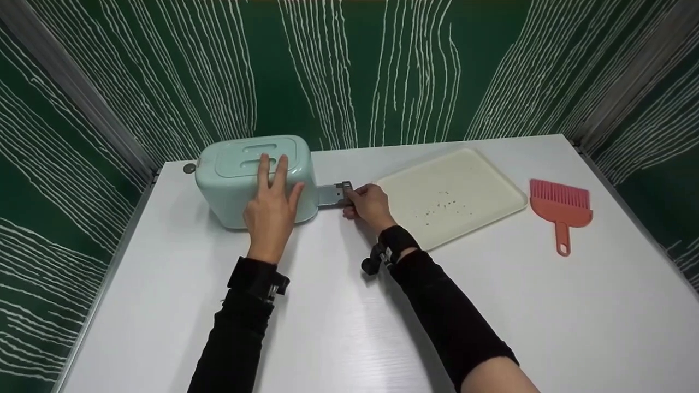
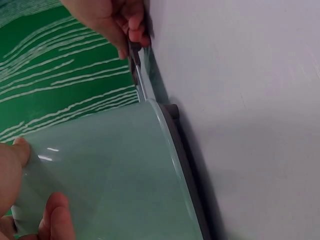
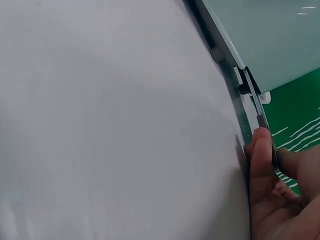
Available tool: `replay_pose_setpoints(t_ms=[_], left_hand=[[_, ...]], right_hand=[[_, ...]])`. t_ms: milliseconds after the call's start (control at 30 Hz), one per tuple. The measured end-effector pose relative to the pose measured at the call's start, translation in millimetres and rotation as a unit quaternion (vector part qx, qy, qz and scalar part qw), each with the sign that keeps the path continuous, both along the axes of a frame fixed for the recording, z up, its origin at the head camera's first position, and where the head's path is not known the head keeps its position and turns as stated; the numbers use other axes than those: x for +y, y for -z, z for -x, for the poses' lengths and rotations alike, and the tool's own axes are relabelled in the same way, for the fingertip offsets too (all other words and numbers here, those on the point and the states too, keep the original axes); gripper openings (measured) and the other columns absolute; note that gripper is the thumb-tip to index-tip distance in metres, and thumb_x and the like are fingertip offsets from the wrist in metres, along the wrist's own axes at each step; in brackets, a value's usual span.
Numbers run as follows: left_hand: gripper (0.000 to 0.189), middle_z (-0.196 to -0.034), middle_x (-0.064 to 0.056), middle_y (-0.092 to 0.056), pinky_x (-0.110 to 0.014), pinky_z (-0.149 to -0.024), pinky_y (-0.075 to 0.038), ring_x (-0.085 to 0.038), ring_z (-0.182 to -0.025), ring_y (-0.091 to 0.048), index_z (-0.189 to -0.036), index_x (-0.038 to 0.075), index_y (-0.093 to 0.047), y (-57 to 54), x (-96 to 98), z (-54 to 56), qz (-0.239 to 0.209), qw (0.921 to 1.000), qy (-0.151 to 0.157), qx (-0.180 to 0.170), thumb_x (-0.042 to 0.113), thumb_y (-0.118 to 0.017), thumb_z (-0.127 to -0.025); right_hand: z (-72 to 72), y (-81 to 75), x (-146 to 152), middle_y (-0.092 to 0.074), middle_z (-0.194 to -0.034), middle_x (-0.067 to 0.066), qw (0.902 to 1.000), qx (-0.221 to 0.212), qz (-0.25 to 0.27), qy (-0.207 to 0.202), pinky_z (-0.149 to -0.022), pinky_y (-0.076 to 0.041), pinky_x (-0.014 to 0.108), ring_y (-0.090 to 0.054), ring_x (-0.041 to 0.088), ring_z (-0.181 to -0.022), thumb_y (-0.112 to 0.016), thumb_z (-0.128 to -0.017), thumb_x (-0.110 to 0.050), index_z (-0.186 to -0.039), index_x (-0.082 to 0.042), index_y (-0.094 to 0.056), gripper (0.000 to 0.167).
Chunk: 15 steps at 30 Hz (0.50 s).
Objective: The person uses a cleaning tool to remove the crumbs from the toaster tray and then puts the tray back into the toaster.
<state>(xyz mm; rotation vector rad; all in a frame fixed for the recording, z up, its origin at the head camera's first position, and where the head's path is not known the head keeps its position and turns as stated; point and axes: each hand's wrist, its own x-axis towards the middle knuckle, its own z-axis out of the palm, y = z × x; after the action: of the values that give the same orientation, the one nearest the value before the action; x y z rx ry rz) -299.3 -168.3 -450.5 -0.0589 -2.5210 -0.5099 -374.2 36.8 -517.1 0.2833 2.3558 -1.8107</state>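
A mint-green toaster (image 1: 256,180) stands upright at the back left of the table, its two slots facing up. My left hand (image 1: 270,218) rests on it, two fingers straight over the top near a slot. In the left wrist view, other fingertips (image 2: 57,215) lie against the toaster's side. From the toaster's right end, low down, a flat metal crumb tray (image 1: 329,195) sticks out. My right hand (image 1: 371,204) pinches the tray's dark outer end between thumb and fingers, also seen in the right wrist view. The tray's inner part is hidden inside the toaster.
A cream serving tray (image 1: 469,169) with scattered dark crumbs (image 1: 445,204) lies just right of my right hand. Farther right is a coral dustpan-shaped brush (image 1: 562,210) with pink bristles. A dark round knob (image 1: 189,168) shows at the toaster's left end. Green walls enclose the table.
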Motion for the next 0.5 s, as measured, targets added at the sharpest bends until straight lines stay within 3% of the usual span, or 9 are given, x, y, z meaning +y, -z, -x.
replay_pose_setpoints(t_ms=[300,500], left_hand=[[0.062,-0.172,-0.018,-0.038,-0.040,-0.048,-0.048,-0.022,-0.052,-0.049,-0.163,0.023,-0.047,3.0,0.8,-0.2,0.001,1.0000,0.000,0.008,0.048,-0.061,-0.108],[0.062,-0.173,-0.017,-0.037,-0.041,-0.050,-0.049,-0.024,-0.054,-0.052,-0.164,0.023,-0.046,3.4,-1.2,-0.6,0.000,1.0000,-0.003,0.005,0.049,-0.059,-0.109]], right_hand=[[-6.5,7.3,-11,-0.067,-0.060,-0.001,0.9986,0.042,-0.030,-0.009,-0.046,-0.054,0.021,-0.062,0.007,-0.045,-0.065,-0.109,-0.025,-0.097,-0.003,-0.059,0.026],[-10.8,11.1,-26,-0.067,-0.063,-0.002,0.9977,0.062,-0.023,-0.016,-0.048,-0.053,0.018,-0.063,0.004,-0.047,-0.064,-0.110,-0.022,-0.105,-0.001,-0.061,0.022]])
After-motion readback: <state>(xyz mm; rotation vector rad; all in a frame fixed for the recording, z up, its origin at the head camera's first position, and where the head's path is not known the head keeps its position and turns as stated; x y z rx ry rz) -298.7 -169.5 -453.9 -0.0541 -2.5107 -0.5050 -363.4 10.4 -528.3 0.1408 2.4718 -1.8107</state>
